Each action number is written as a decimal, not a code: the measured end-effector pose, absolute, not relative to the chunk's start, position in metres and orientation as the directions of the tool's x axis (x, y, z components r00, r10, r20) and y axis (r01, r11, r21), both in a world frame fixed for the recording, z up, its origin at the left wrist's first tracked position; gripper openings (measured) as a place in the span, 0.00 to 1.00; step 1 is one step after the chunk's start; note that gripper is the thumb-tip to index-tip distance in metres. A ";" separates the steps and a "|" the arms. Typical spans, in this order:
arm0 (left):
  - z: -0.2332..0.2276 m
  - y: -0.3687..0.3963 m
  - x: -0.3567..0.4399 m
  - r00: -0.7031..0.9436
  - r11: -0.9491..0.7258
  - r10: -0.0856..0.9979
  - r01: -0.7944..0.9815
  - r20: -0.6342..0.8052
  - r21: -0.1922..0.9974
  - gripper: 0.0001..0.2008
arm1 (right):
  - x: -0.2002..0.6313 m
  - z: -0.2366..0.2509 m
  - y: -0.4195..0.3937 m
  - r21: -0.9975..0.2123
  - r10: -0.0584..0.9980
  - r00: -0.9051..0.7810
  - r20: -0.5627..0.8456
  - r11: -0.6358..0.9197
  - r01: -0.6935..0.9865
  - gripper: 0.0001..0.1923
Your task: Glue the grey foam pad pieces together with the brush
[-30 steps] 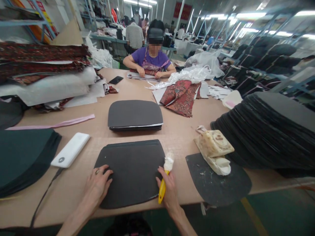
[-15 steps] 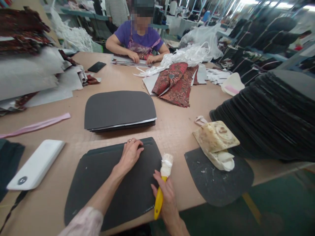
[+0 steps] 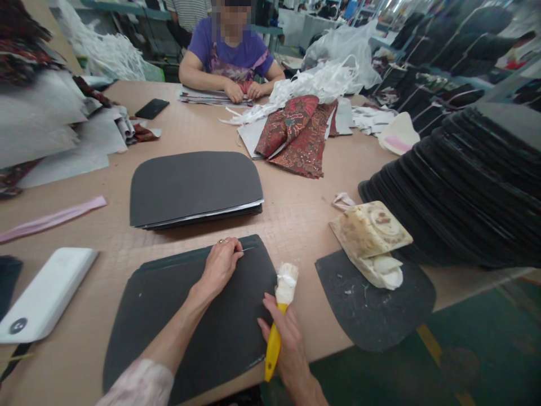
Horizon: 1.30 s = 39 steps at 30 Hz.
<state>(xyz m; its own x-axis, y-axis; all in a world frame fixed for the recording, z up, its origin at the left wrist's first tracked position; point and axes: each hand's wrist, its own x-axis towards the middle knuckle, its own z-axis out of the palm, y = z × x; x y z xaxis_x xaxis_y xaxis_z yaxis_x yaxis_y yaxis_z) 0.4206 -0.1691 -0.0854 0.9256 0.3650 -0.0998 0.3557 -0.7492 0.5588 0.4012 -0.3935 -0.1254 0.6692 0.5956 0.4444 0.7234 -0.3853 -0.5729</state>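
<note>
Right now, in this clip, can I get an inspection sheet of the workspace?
Surface: tan worktable, crowded.
Job's things: dark grey panel flat at the near edge; yellow-handled brush with a white head.
Clutter: stack of grey panels, stained glue tub on a dark offcut, red patterned fabric, white power bank, pink strip, black phone, tall black stack.
Grips: left hand pressing the panel's far edge; right hand closed on the brush.
Cables: dark cable from the power bank.
Surroundings: a person in purple seated opposite; shelving behind.
</note>
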 end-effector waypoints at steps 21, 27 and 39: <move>-0.073 -0.182 0.424 0.910 -0.832 0.392 0.414 -0.136 0.369 0.08 | 0.400 -0.136 -0.398 -0.585 0.604 0.657 0.451 -0.355 0.729 0.18; -0.055 -0.202 0.398 0.889 -0.813 0.455 0.387 0.058 0.436 0.26 | 0.404 -0.129 -0.397 -0.466 0.627 0.555 0.547 -0.323 0.824 0.19; -0.066 -0.168 0.220 0.561 -0.545 0.802 0.547 0.205 0.636 0.20 | 0.395 -0.138 -0.315 -0.353 0.794 0.313 0.520 -0.134 0.926 0.16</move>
